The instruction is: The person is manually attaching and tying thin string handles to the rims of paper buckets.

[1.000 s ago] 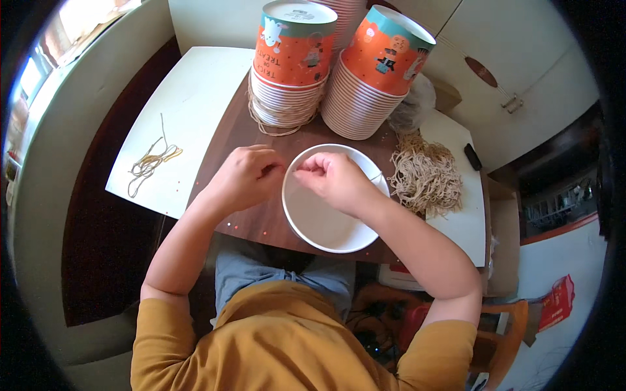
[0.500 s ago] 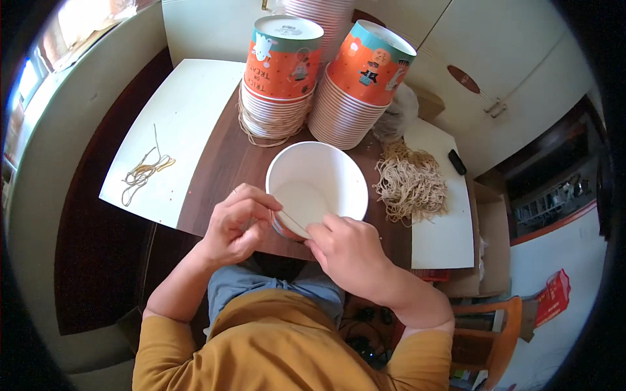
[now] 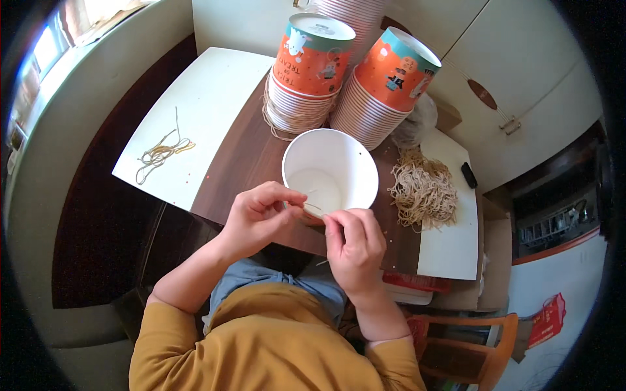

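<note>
A paper bucket [image 3: 330, 153], white inside, stands on the brown tabletop with its mouth upward. At its near rim my left hand [image 3: 261, 212] pinches a thin cream cord [image 3: 313, 206]. Just to the right, my right hand [image 3: 355, 244] is closed in a pinch on the same cord, and a pale end pokes out below its fingers. The cord passes across the near side of the bucket between the fingertips. How it is fixed to the bucket is hidden by my hands.
Behind stand inverted stacks of buckets, an orange and teal left stack [image 3: 306, 72] and a right stack [image 3: 385, 85]. A heap of cream cords [image 3: 425, 192] lies to the right, near a black object [image 3: 468, 175]. Loose cords [image 3: 160, 155] rest on the left white panel [image 3: 208, 85].
My hands have moved slightly apart, and the right one has turned more upright. The view has shifted, so the table sits further right in it.
</note>
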`<state>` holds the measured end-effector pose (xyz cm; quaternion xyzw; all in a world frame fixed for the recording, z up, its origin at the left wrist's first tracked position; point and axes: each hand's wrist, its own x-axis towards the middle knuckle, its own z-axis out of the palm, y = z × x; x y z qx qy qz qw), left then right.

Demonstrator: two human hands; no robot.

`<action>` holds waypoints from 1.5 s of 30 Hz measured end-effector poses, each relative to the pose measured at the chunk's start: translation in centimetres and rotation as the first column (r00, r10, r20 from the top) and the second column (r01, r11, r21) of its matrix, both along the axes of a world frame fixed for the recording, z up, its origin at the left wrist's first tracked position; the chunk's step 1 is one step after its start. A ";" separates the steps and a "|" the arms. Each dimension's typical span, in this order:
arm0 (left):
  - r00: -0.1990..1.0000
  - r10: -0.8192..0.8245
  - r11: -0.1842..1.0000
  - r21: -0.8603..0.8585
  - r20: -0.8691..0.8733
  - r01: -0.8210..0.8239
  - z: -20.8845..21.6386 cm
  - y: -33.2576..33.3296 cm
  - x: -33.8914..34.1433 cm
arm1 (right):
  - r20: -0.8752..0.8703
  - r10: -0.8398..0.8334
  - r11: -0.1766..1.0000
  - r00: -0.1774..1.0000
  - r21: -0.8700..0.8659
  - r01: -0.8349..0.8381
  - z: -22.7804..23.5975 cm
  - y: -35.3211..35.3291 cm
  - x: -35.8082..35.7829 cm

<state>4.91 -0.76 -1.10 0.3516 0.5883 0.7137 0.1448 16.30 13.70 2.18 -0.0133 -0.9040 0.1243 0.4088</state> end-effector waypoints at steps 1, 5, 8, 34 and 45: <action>1.000 0.005 1.000 -0.004 0.003 -0.005 0.0 -0.1 0.1 | 0.017 0.043 0.997 0.999 -0.065 -0.042 -0.2 -0.6 0.1; 0.843 0.063 0.998 0.028 -0.534 -0.056 -0.1 0.3 0.4 | 0.019 0.186 0.975 0.982 -0.124 -0.183 -1.0 -2.7 0.4; 0.703 0.114 0.993 0.092 -0.702 -0.070 -0.7 0.5 0.1 | 0.070 0.280 0.956 0.958 -0.109 -0.271 0.1 -2.4 1.0; 0.926 0.328 0.943 -0.001 0.188 -0.334 -2.4 0.4 3.7 | 0.003 0.008 0.984 1.000 -0.180 -0.008 -5.5 -2.6 -1.7; 0.840 0.171 0.961 0.101 0.515 -0.258 -2.7 -1.0 2.4 | -0.238 0.428 -0.360 0.872 -0.930 -0.077 -5.9 -3.3 -3.1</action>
